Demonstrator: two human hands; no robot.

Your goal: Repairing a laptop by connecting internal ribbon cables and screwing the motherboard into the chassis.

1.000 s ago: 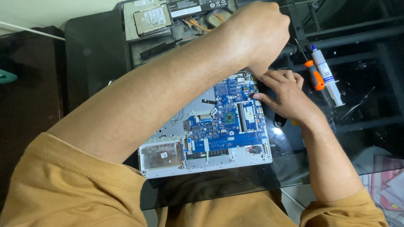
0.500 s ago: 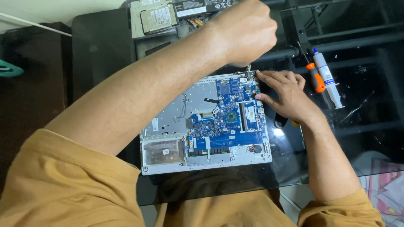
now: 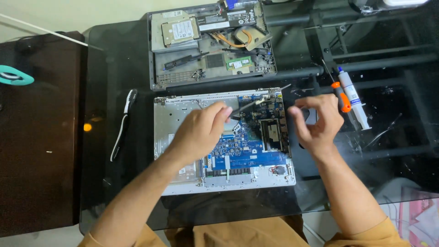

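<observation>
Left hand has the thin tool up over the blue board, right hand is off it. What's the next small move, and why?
Probably lower the thin tool in the left hand back to the blue board's top edge; its tip hangs above it and the right hand is lifted, touching nothing.

- A slim dark tool (image 3: 249, 106) lies slanted across the upper part of the board, pinched at its lower end, its pale tip pointing up and right.
- The blue circuit board (image 3: 247, 151) lies flat and bare inside a silver laptop shell (image 3: 176, 119) on the glass table.
</observation>
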